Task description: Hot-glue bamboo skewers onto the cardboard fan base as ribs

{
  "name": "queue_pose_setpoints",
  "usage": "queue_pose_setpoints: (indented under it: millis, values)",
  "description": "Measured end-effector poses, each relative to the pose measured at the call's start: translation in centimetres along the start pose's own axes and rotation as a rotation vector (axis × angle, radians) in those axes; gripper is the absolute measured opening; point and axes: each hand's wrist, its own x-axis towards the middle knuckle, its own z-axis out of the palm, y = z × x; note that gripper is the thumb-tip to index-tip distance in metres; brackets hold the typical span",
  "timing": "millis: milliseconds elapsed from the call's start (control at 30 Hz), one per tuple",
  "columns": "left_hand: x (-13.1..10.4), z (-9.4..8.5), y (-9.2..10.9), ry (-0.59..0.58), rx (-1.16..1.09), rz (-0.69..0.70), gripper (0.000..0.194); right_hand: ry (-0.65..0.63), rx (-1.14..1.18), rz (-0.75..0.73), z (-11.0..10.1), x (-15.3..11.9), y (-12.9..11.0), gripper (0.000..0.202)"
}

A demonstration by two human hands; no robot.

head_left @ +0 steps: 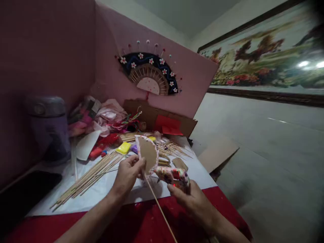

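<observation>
While left fingers (141,163) pinch semicircular cardboard (149,151), right fingers (178,193) grip a glue gun (174,174).

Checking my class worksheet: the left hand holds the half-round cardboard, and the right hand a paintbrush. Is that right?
Not quite: the head view shows the right hand holding a patterned glue gun. The left hand does hold the half-round cardboard.

This room is looking like part of a home, with a large framed horse picture (260,54) hanging on the pale wall (235,121). One table (199,175) is serving as a craft corner: bundled wooden sticks (88,179) and a yellow packet (123,147) are lying on it, a patterned glue gun (174,173) is being held above, and a flower-trimmed fan (150,72) is decorating the pink panel (196,74) behind brown cardboard (146,114).
</observation>
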Motion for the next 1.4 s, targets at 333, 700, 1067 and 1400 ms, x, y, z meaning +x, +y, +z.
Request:
queue_pose_setpoints:
  millis: [333,700,1067,1400]
  values:
    - [0.2,0.0,0.0,-0.002,-0.111,-0.103,0.028,-0.023,0.105,-0.072,-0.3,0.5,-0.6,0.037]
    - [0.5,-0.1,0.2,0.052,-0.17,-0.136,0.026,0.233,-0.12,0.022,-4.6,2.4,1.5,0.051]
    - [0.8,-0.3,1.0,0.18,-0.28,-0.127,0.027,0.199,-1.081,0.044,-8.9,3.8,7.8,0.03]
    - [1.2,-1.1,0.7,0.247,-0.278,-0.083,0.027,0.411,-1.156,-0.002,-9.0,6.3,2.3,0.026]
